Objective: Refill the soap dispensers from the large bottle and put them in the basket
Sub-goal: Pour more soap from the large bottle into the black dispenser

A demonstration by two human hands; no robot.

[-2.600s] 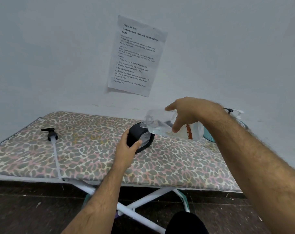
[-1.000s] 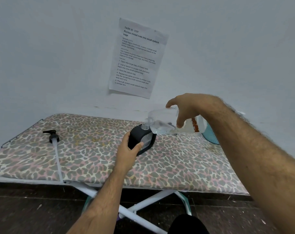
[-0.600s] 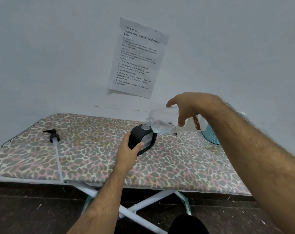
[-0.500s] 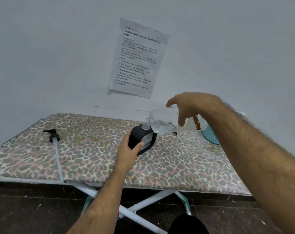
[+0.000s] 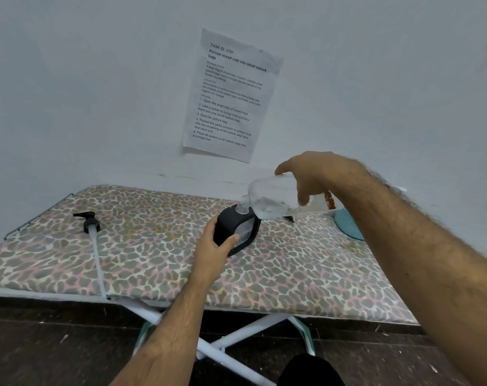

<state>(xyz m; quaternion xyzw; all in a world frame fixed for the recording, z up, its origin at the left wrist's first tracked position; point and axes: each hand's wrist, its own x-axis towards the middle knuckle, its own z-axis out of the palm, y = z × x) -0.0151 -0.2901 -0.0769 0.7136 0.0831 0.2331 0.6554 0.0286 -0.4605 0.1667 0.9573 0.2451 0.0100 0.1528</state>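
while tipped, bottle (image 5: 270,200) in right hand (image 5: 310,174)

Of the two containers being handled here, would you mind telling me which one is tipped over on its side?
The large clear bottle in the right hand is tipped, mouth down over the dispenser. The black dispenser, gripped by the left hand, stands upright on the board.

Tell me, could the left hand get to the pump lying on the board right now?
Probably not yet: the left hand grips the dispenser while the bottle pours into it. The way to the pump looks free otherwise.
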